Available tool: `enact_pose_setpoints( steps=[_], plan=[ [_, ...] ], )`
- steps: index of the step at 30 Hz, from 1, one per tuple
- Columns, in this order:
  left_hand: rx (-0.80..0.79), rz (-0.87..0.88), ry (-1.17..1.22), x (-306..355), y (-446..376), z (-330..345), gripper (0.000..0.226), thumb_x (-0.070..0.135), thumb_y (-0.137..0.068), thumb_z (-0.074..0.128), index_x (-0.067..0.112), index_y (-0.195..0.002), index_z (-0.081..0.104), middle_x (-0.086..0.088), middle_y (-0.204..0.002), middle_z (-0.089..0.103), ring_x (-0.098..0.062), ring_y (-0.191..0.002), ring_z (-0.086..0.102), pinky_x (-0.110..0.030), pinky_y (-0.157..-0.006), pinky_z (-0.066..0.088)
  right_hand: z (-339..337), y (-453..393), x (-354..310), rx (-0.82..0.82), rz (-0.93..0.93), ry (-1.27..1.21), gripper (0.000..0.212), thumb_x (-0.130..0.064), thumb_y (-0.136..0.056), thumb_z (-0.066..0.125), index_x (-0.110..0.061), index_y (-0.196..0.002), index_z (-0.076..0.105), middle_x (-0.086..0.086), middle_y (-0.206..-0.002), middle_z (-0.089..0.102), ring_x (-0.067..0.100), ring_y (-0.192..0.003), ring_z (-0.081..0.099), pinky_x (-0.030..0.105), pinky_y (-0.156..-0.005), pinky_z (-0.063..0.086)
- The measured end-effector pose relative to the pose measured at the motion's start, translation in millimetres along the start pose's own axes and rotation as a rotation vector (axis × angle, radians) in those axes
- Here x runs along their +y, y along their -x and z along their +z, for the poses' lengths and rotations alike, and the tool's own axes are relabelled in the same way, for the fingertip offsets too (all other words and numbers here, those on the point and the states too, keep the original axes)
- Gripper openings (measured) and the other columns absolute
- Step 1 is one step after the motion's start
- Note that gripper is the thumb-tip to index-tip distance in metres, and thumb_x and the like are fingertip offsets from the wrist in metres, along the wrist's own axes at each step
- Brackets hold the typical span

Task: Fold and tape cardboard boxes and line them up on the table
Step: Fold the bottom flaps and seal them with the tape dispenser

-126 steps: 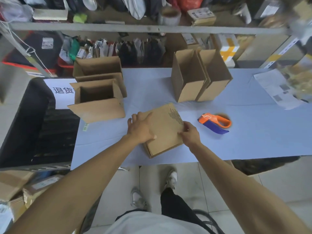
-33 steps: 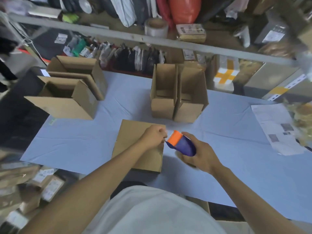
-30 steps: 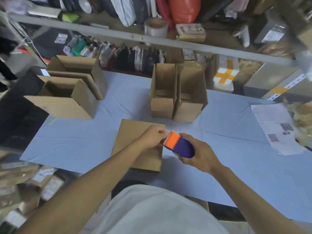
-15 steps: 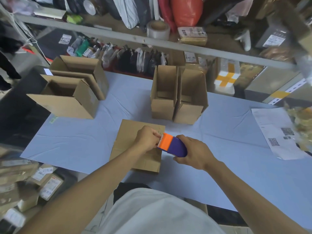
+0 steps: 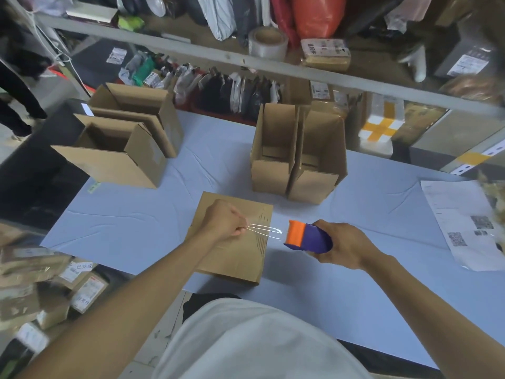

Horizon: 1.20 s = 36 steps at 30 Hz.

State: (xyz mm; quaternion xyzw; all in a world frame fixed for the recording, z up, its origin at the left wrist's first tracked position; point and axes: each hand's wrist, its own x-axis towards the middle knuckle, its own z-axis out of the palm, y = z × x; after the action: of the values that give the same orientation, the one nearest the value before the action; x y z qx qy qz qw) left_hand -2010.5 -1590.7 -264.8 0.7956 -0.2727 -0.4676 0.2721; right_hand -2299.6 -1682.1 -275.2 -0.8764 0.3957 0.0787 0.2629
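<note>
Pulling tape (image 5: 263, 232) mid-frame: left hand (image 5: 224, 221) pinches free end over box (image 5: 232, 255), centre-bottom; right hand (image 5: 343, 246) wrapped round dispenser (image 5: 307, 237). Tip, imo: keep strip taut, lay along flap seam, then press down.

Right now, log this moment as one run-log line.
left hand: pinches tape end | right hand: grips dispenser | tape: stretched over folded box

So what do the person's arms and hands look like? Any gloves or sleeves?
No gloves: the left hand and right hand are both bare, with no rings, watch or bands showing. Both forearms are bare too, so no sleeve reaches that far down. The only clothing in view is a pale whitish shirt at the bottom of the picture.
</note>
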Motion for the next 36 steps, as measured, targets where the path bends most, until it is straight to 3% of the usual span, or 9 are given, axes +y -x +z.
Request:
enact_pose_setpoints(
  steps=[7, 11, 14, 19, 23, 26, 28, 31, 36],
  plan=[
    [0.029, -0.043, -0.255, 8, -19, 12, 0.033, 0.02, -0.081, 0.071, 0.012, -0.048, 0.067, 0.0, -0.049, 0.063, -0.011, -0.038, 0.051, -0.02, -0.055, 0.05, 3, -12, 7, -0.024, 0.018, 0.02, 0.056, -0.054, -0.063, 0.074, -0.043, -0.11, 0.047, -0.023, -0.089, 0.06, 0.01, -0.077, 0.061, 0.022, -0.067, 0.05],
    [0.07, 0.092, -0.472, 14, -18, 14, 0.021, 0.018, -0.071, 0.075, 0.01, -0.053, 0.067, -0.003, -0.055, 0.067, -0.019, -0.059, 0.064, -0.024, -0.056, 0.049, 6, -15, 9, -0.045, 0.029, 0.03, 0.057, -0.054, -0.062, 0.073, -0.042, -0.112, 0.048, -0.022, -0.089, 0.06, 0.01, -0.077, 0.06, 0.02, -0.064, 0.047],
    [0.079, 0.188, -0.696, 23, -11, 16, 0.02, 0.026, -0.075, 0.079, 0.009, -0.077, 0.069, -0.008, -0.084, 0.07, -0.027, -0.083, 0.066, -0.031, -0.065, 0.052, 9, -17, 7, -0.066, 0.037, 0.046, 0.056, -0.053, -0.063, 0.074, -0.041, -0.112, 0.048, -0.021, -0.089, 0.06, 0.011, -0.077, 0.06, 0.019, -0.062, 0.044],
    [0.125, 0.172, -0.948, 31, -10, 15, 0.043, 0.043, -0.079, 0.076, 0.019, -0.064, 0.044, 0.001, -0.07, 0.051, -0.022, -0.073, 0.053, -0.027, -0.056, 0.035, 11, -21, 5, -0.097, 0.041, 0.085, 0.053, -0.049, -0.065, 0.074, -0.039, -0.11, 0.049, -0.019, -0.089, 0.06, 0.009, -0.077, 0.058, 0.019, -0.058, 0.039],
    [-0.196, 0.566, -0.816, 20, -13, 20, 0.014, 0.009, -0.082, 0.057, 0.019, -0.088, 0.05, -0.001, -0.097, 0.055, -0.022, -0.087, 0.054, -0.031, -0.065, 0.043, 14, -28, -4, -0.123, 0.051, 0.134, 0.052, -0.048, -0.066, 0.074, -0.036, -0.109, 0.049, -0.014, -0.091, 0.061, 0.013, -0.08, 0.058, 0.024, -0.062, 0.044],
    [-0.419, 0.463, -0.496, 9, -11, 31, 0.01, 0.031, -0.081, 0.058, 0.025, -0.083, 0.05, 0.011, -0.083, 0.043, -0.011, -0.072, 0.04, -0.03, -0.063, 0.039, 16, -35, -10, -0.154, 0.063, 0.13, 0.05, -0.049, -0.065, 0.073, -0.035, -0.107, 0.049, -0.012, -0.092, 0.062, 0.015, -0.08, 0.057, 0.026, -0.061, 0.044],
    [-0.357, 0.381, -0.365, 5, -13, 36, 0.032, 0.044, -0.074, 0.061, 0.023, -0.071, 0.037, 0.013, -0.07, 0.038, -0.01, -0.061, 0.034, -0.032, -0.056, 0.037, 16, -41, -19, -0.205, 0.113, 0.099, 0.044, -0.051, -0.063, 0.071, -0.034, -0.099, 0.051, -0.013, -0.083, 0.06, 0.014, -0.075, 0.056, 0.024, -0.057, 0.04],
    [-0.333, 0.352, -0.405, 8, -11, 39, 0.029, 0.04, -0.072, 0.062, 0.028, -0.067, 0.035, 0.015, -0.068, 0.038, -0.007, -0.058, 0.033, -0.038, -0.06, 0.039, 19, -45, -28, -0.316, 0.168, 0.22, 0.038, -0.052, -0.059, 0.067, -0.03, -0.088, 0.056, -0.008, -0.076, 0.059, 0.014, -0.068, 0.056, 0.025, -0.053, 0.037],
    [-0.288, 0.436, -0.52, 9, 0, 42, 0.035, 0.031, -0.067, 0.062, 0.021, -0.073, 0.03, 0.004, -0.077, 0.036, -0.016, -0.067, 0.032, -0.049, -0.063, 0.04, 20, -25, -14, -0.211, 0.251, 0.102, 0.039, -0.049, -0.059, 0.067, -0.033, -0.091, 0.049, -0.012, -0.076, 0.057, 0.009, -0.066, 0.054, 0.024, -0.053, 0.039]
  ],
)
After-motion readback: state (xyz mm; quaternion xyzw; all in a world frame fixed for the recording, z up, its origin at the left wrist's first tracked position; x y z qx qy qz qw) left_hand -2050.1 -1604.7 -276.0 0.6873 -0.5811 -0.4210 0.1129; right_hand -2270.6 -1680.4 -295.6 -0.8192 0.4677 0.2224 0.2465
